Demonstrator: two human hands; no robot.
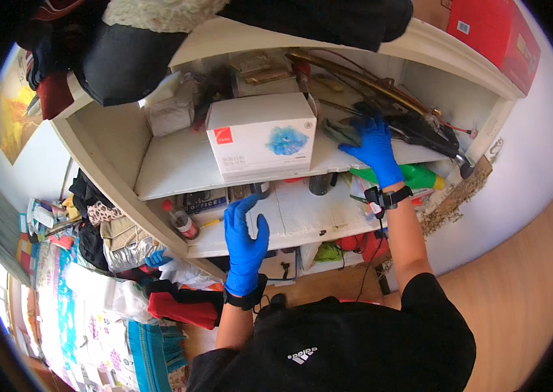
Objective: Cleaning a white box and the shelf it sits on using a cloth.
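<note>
My left hand (247, 245), in a blue glove, is raised in front of the lower shelf with thumb and fingers apart and nothing in it. A white cardboard box (263, 137) with a blue print stands above it on the upper shelf (178, 166). To the right of the box, my right hand (372, 144), also gloved in blue, reaches onto the upper shelf. A dark grey-green cloth (342, 132) lies by its thumb and palm; whether the fingers grip it cannot be seen. Behind that hand lie a brass-coloured tube (359, 73) and a black item with a metal end (423, 137).
Below are a plastic bottle with a red cap (183, 223), a dark cylindrical container (320, 184) and a green plastic bottle (418, 176). Dark caps (124, 59) overhang the top left. A red box (497, 44) stands top right. Clothes (124, 240) are heaped left of the shelves.
</note>
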